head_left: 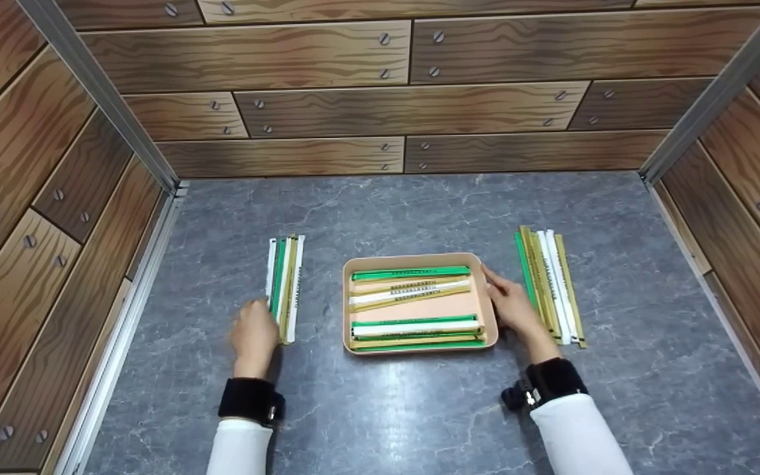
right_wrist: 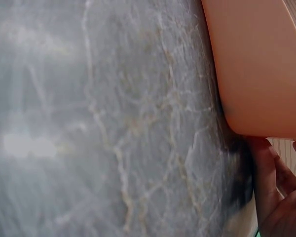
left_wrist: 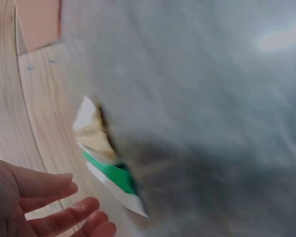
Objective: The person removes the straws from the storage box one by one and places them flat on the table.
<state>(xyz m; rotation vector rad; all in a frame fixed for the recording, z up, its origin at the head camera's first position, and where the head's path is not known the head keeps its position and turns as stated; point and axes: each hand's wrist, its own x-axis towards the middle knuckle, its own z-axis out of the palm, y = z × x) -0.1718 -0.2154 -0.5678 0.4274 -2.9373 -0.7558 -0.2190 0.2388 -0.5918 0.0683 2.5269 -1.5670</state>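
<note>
Sitting nearer left sticks [head_left: 295,290] (1 o'clock, running 12-to-6), left hand [head_left: 254,333] has fingers kinda apart; right hand [head_left: 517,309], fingers spread, touches tray [head_left: 446,304]

Two arms, both in from the near side. Left sleeve [head_left: 241,445] white, black band [head_left: 246,398] at the wrist, forearm pointing nearly straight ahead. Left grip [head_left: 254,333] back-up from above; left wrist view has thumb and fingers parted, fingers slightly bent (palm partly cut off by the frame). Right sleeve [head_left: 581,432] also white, black strap [head_left: 557,377], forearm slanting inward. Right grip [head_left: 515,303] reaches ahead and inward, fingers extended, spread in right wrist view.
</note>
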